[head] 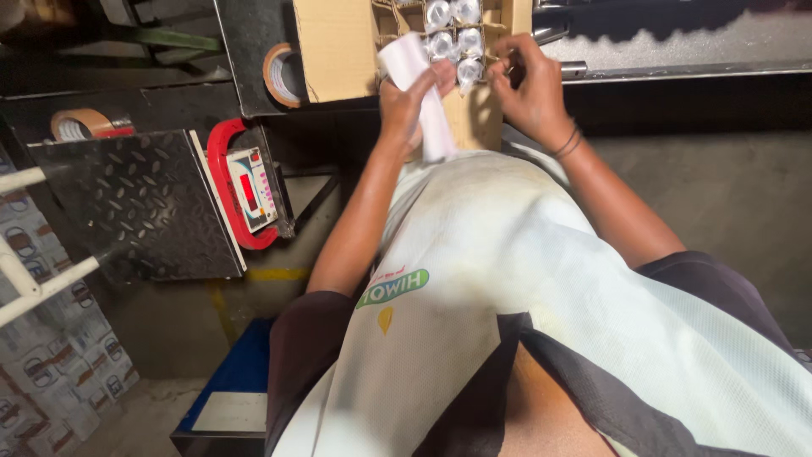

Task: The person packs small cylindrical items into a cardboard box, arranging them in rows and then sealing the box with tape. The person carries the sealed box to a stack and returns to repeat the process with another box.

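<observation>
Care suits this step: left hand (412, 95) clamped on white paper roll (420, 93), right hand (529, 85) pinching a wrapped piece (469, 71) at the divided carton (397, 42), upper centre.

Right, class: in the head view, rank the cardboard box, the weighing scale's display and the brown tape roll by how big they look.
1. cardboard box
2. weighing scale's display
3. brown tape roll
The box runs past the frame's edge, so it is larger than it appears.

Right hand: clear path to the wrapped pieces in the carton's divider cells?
Probably yes. The right hand is already at the carton, fingertips on a wrapped piece, nothing between; the left hand holds a white roll beside.
</observation>
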